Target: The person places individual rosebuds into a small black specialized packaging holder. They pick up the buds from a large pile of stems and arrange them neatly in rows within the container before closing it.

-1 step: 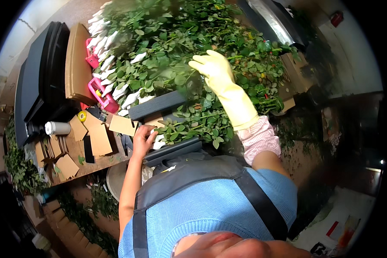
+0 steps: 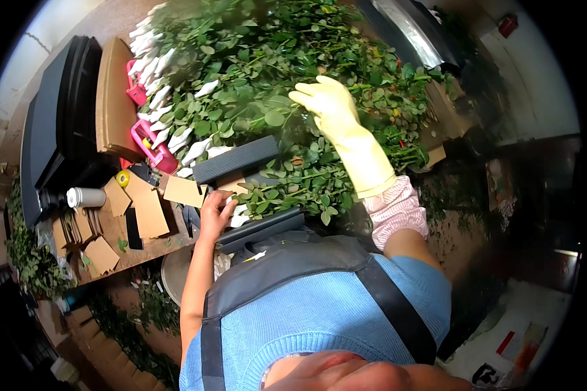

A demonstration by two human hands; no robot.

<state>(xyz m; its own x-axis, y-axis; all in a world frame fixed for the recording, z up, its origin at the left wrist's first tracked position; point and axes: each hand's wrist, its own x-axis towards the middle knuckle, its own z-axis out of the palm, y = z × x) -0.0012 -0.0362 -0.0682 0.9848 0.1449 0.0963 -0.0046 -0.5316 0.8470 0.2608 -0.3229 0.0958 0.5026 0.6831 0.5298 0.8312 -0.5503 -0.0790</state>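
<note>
Nothing is seen to have moved since the earlier frame. Leafy green stems (image 2: 274,78) are heaped on the tabletop (image 2: 120,234), directly under the right hand (image 2: 329,104), whose yellow-gloved grip is laid flat and released on the foliage. The left hand (image 2: 214,210), bare, is set just below a dark ribbed bar (image 2: 235,159), beside cardboard pieces (image 2: 147,208); whether its grip is clenched cannot be told. Thorns could prick the bare fingers, and stems nearest that grip could be dragged over the edge. Stacked black crates (image 2: 59,130) are seen far left of both grips; their contents are hidden.
</note>
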